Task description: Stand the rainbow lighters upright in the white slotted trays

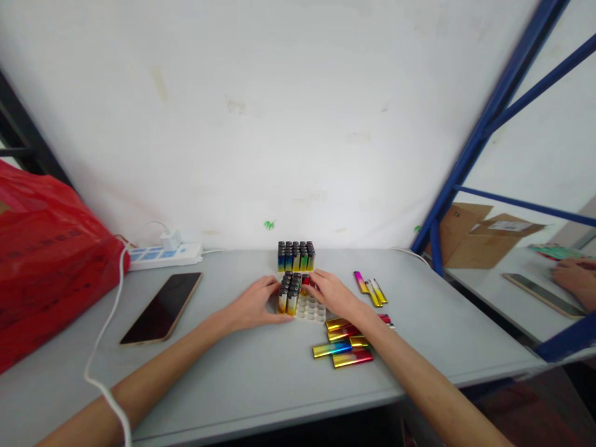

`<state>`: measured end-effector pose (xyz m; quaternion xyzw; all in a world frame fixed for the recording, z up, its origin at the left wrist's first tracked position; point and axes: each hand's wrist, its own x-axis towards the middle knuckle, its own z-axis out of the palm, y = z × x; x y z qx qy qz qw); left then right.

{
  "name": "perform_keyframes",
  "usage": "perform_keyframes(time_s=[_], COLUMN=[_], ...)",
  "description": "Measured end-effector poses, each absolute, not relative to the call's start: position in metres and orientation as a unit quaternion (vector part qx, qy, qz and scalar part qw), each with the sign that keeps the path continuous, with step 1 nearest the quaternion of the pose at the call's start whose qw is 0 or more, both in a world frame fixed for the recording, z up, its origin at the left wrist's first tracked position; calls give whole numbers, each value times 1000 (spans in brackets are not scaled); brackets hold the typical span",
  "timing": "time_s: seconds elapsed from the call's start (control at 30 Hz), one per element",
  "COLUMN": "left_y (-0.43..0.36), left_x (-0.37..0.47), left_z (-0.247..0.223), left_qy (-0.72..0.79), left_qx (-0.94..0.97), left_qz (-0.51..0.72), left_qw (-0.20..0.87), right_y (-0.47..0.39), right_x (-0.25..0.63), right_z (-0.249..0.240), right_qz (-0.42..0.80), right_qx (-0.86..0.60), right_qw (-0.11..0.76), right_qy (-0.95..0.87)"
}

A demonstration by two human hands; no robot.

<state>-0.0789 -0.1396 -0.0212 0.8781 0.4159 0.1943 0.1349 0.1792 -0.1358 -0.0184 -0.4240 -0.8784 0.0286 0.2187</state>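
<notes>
A white tray (313, 308) with round-edged slots stands in the middle of the table. Its left part carries upright lighters (289, 292) with black tops, and the slots at its right show bare. My left hand (254, 304) is curved round the tray's left side, thumb along the front edge, steadying it. With the fingertips of my right hand (333, 295) I grip a red lighter (305, 280) upright over the tray, beside the standing ones; whether its base sits in a slot is hidden. Loose shiny lighters (352, 358) lie in a pile under my right forearm.
Behind the tray stands a block of several upright lighters (296, 257). More loose lighters (374, 292) lie to the right. At left are a phone (162, 308), a power strip (186, 254), a white cable (100, 335) and a red bag (51, 261). A blue frame (470, 143) bounds the right; beyond it a person's hand shows.
</notes>
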Motion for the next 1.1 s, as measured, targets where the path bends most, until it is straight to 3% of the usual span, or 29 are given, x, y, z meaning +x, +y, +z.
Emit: perform_keyframes(time_s=[0.1, 0.23, 0.43, 0.57, 0.77, 0.93, 1.1], left_y=[-140, -140, -138, -138, -135, -126, -120], left_x=[-78, -78, -77, -77, -83, -95, -104], left_z=[-21, -20, -20, -19, -16, -17, -15], left_qy=[420, 429, 430, 433, 440, 460, 468], left_qx=[877, 878, 874, 868, 872, 862, 858], left_qz=[194, 176, 183, 195, 174, 181, 173], left_qw=[130, 116, 134, 145, 127, 111, 118], right_y=[-142, -152, -163, -178, -244, -277, -251], right_x=[190, 216, 255, 265, 251, 238, 245], right_z=[-8, 13, 32, 35, 23, -15, -31], right_qz=[29, 125, 257, 243, 123, 28, 15], right_qx=[-427, -416, -382, -405, -459, -484, -497], right_qw=[221, 231, 151, 113, 197, 125, 122], right_qy=[-877, -871, -875, -874, -858, -865, -859])
